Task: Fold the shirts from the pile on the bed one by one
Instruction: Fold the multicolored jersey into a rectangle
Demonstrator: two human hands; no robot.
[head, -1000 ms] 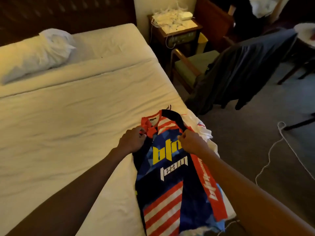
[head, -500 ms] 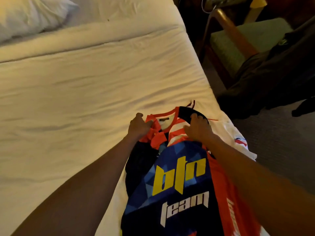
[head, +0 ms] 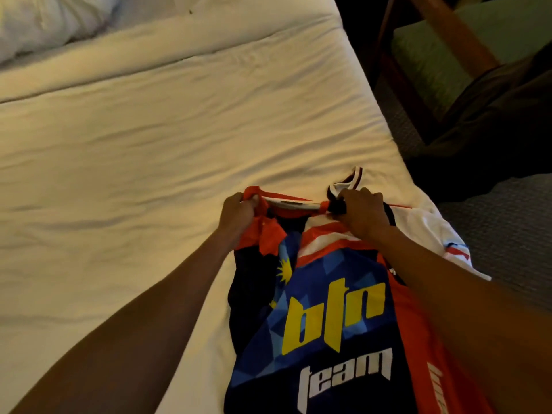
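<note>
Blue-and-red jersey [head: 334, 309] at the right edge of the bed [head: 149, 138], lying over a white shirt [head: 418, 225]. Long axis runs from the viewer toward the far side, collar pointing away, printed side up. Left hand [head: 239, 212] and right hand [head: 363, 218] hold the two ends of the collar line, fingers [head: 351, 194] curled tight round the cloth, stretched taut between them. Pillow [head: 44, 22] at upper left.

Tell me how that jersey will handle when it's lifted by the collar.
Probably floppy: the jersey bunches where the left hand and right hand grip its collar. Likely light: the thin cloth folds over itself there. It looks smooth, so may slide over the white shirt beneath.
</note>
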